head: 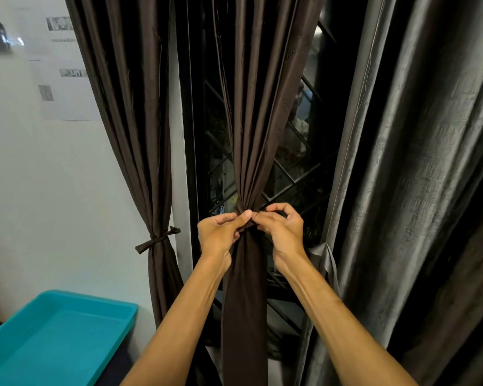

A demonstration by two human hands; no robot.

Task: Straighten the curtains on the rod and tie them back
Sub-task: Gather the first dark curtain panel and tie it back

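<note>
Fingers (245, 214) of left hand (221, 232), right hand (283, 227) pinch tie (248, 224) round vertical curtain (251, 135).

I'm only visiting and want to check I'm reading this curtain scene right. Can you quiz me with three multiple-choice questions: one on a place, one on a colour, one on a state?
1. Where is the shallow plastic tray?
A) lower left, by the white wall
B) on the window sill
C) in the person's hands

2. What colour is that tray?
A) red
B) teal
C) white

3. How is the dark brown curtain panel at the left?
A) fallen down
B) hanging loose
C) cinched with a fabric band

Answers:
1 A, it sits at the lower left beside that wall.
2 B, its whole surface is teal.
3 C, a knotted band gathers it; the left hand and right hand pinch the tie on the middle brown curtain panel.
</note>
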